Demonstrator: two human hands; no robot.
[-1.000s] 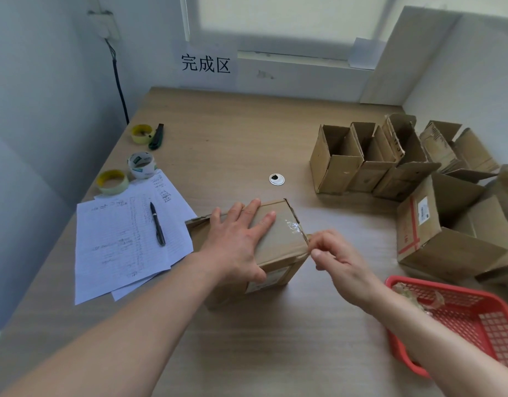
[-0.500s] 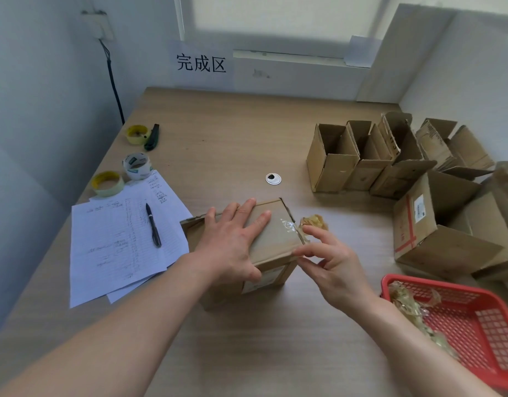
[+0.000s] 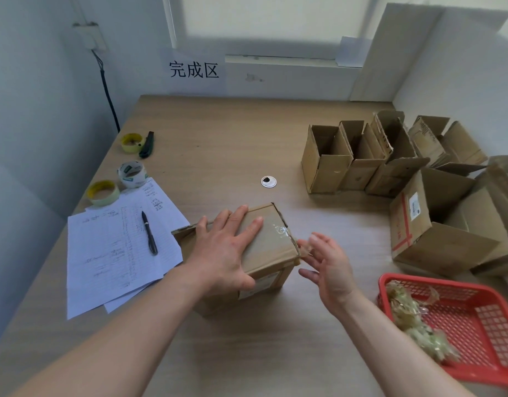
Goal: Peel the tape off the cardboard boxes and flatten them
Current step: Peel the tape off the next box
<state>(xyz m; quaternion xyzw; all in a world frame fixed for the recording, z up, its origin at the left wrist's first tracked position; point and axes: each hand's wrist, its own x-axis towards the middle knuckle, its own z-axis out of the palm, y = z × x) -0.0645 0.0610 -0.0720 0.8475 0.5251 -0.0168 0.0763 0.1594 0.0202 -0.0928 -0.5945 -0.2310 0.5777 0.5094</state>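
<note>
The left hand (image 3: 224,253) is laid flat, fingers straight, on top of the closed cardboard box (image 3: 271,247), which is pressed down on the bench (image 3: 218,144). The right hand (image 3: 328,266) is held open with fingers spread just beside the box's right edge, where a loosened strip of clear tape (image 3: 287,234) is seen. A red basket (image 3: 476,325) with crumpled tape is placed to the right.

Both forearms are showing bare up to the frame's lower edge; left hand (image 3: 222,257) and right hand (image 3: 328,269) are wearing nothing.
</note>
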